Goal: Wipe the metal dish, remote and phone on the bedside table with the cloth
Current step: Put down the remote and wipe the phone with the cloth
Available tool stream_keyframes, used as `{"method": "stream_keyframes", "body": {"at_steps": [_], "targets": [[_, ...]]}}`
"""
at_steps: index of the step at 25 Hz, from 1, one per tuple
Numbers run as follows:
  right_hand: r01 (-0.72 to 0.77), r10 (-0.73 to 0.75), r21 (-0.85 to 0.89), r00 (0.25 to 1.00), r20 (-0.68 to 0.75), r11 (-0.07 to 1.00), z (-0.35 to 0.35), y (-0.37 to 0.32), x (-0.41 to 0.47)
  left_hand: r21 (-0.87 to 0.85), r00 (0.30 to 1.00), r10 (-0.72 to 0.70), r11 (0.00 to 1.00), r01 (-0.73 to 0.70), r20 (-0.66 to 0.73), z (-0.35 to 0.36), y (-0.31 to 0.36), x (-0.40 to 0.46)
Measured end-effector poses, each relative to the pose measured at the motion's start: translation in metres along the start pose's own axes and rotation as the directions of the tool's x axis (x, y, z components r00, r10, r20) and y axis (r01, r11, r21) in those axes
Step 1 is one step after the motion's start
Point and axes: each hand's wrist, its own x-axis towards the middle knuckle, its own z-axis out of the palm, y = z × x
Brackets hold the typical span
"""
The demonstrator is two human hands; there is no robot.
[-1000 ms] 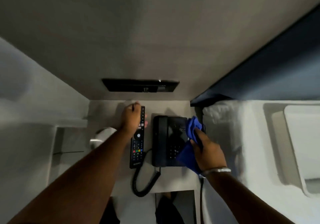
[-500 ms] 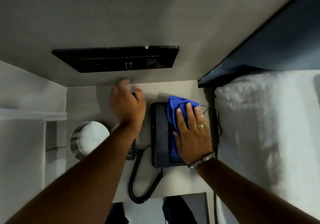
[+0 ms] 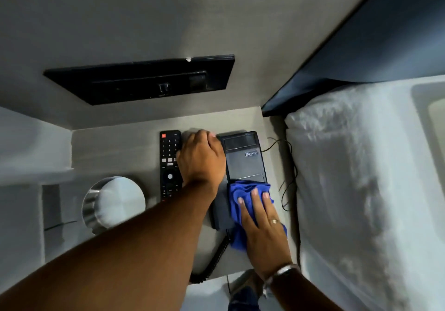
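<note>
A black desk phone [image 3: 244,161] lies on the grey bedside table [image 3: 115,151], its handset along its left side. My left hand [image 3: 201,159] rests curled over the far end of the handset, between the phone and the black remote [image 3: 169,166]. My right hand [image 3: 262,226] presses a blue cloth [image 3: 245,190] flat onto the near part of the phone, hiding the keypad. A round metal dish [image 3: 113,202] sits at the table's left, partly behind my left forearm.
The phone's coiled cord [image 3: 212,262] loops off the table's near edge. A thin black cable [image 3: 289,178] runs down the gap beside the white bed [image 3: 361,190] on the right. A black panel [image 3: 144,82] is set in the wall behind the table.
My right hand has slid the cloth from the far part of the phone down to its near part. My left hand has shifted right off the remote, which is now uncovered.
</note>
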Motion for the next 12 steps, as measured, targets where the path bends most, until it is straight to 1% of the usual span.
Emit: {"method": "stream_keyframes", "body": {"at_steps": [2, 4, 5, 7, 9, 11, 12], "targets": [[0.019, -0.018, 0.026, 0.999, -0.051, 0.999, -0.009, 0.006, 0.032, -0.040, 1.000, 0.006, 0.999, -0.006, -0.010, 0.001, -0.003, -0.001], [0.063, -0.061, 0.025, 0.993, -0.101, 0.998, -0.030, 0.009, 0.098, -0.062, 0.999, 0.011, 0.998, -0.013, -0.031, 0.001, -0.003, -0.001], [0.056, -0.054, 0.021, 0.993, -0.106, 0.998, -0.041, 0.012, 0.132, -0.060, 0.999, 0.010, 0.998, -0.012, -0.036, 0.003, -0.004, 0.001], [-0.026, 0.030, 0.041, 0.994, -0.104, 0.999, -0.055, 0.014, 0.176, -0.056, 1.000, 0.008, 0.998, -0.009, -0.026, 0.004, -0.005, 0.000], [-0.095, 0.105, 0.093, 0.989, -0.106, 0.991, -0.052, 0.008, 0.165, -0.063, 1.000, -0.011, 0.998, 0.010, -0.010, 0.002, -0.004, -0.001], [-0.100, 0.112, 0.120, 0.989, -0.095, 0.988, -0.037, -0.006, 0.101, -0.062, 0.999, -0.034, 0.997, 0.034, -0.005, -0.001, -0.002, -0.001], [-0.076, 0.084, 0.121, 0.994, -0.063, 0.990, -0.032, -0.014, 0.063, -0.063, 1.000, -0.031, 0.998, 0.031, -0.001, -0.001, -0.001, -0.001]]}}
